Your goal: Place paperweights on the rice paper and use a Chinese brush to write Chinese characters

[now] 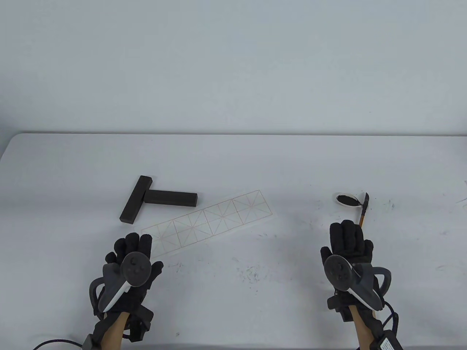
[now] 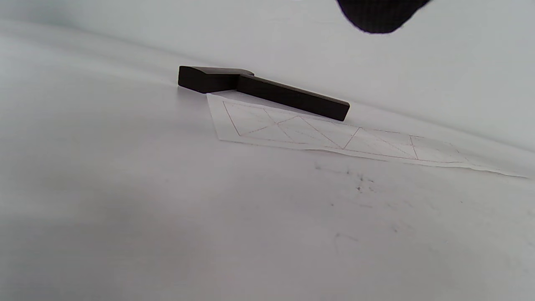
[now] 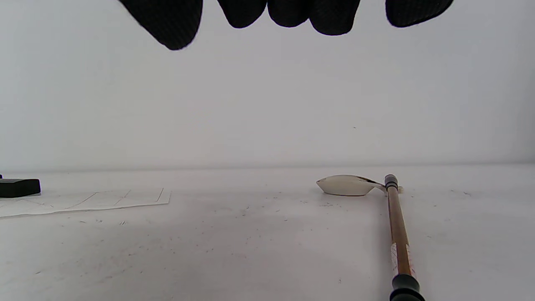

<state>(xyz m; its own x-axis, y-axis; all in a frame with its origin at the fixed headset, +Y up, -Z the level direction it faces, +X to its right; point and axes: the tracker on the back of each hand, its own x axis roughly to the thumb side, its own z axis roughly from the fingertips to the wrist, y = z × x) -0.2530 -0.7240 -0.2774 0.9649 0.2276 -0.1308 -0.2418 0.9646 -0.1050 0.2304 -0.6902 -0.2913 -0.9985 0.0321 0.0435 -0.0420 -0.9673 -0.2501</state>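
Observation:
Two dark bar paperweights [image 1: 135, 199] [image 1: 171, 198] lie in a T shape on the white table, just left of and behind the rice paper [image 1: 208, 220], a long strip with a red grid. From the left wrist, the paperweights [image 2: 288, 95] sit behind the rice paper [image 2: 326, 136]. My left hand [image 1: 133, 248] hovers at the strip's near left end, fingers relaxed, holding nothing. A brush [image 1: 363, 209] with a brown shaft lies beside a small ink dish [image 1: 346, 199] at the right. My right hand [image 1: 348, 240] hovers just in front of the brush, empty. The right wrist view shows the brush [image 3: 398, 234] and dish [image 3: 347, 185].
Faint ink smudges [image 1: 250, 273] speckle the table between the hands. The table's far edge [image 1: 233, 135] meets a plain white wall. Cables trail from both wrists at the bottom edge.

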